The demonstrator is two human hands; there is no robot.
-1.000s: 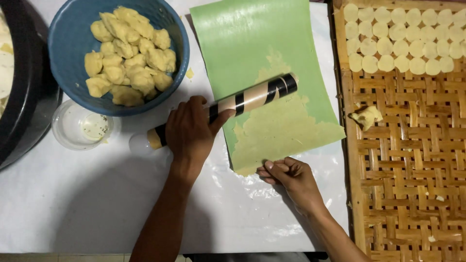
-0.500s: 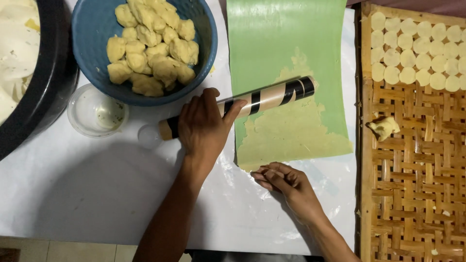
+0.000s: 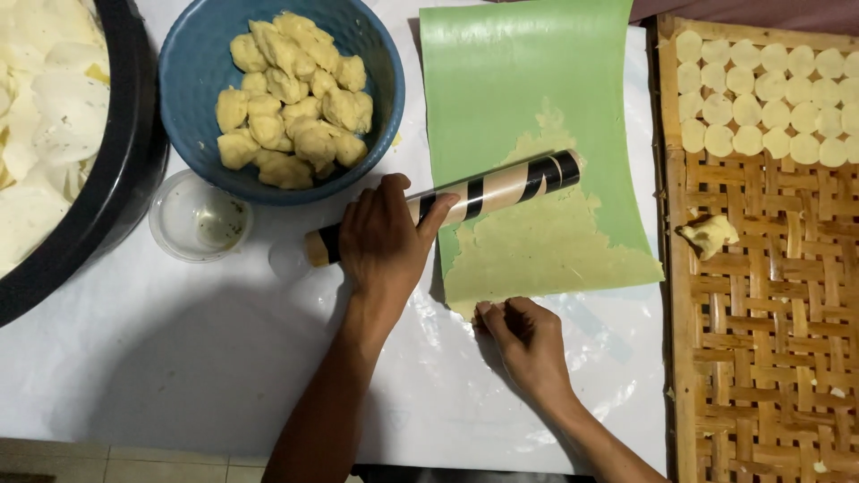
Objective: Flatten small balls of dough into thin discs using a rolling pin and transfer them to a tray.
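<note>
My left hand (image 3: 386, 240) has shifted the striped roller (image 3: 474, 192) slightly; gripping it, I press evenly while my right hand (image 3: 526, 338) pinches the green sheet (image 3: 537, 80) flat.

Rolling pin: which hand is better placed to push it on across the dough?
Left, probably. The left hand already lies on the rolling pin, which rests across the flattened dough on the green sheet. The right hand is pinning the sheet's near edge, away from the pin.
</note>
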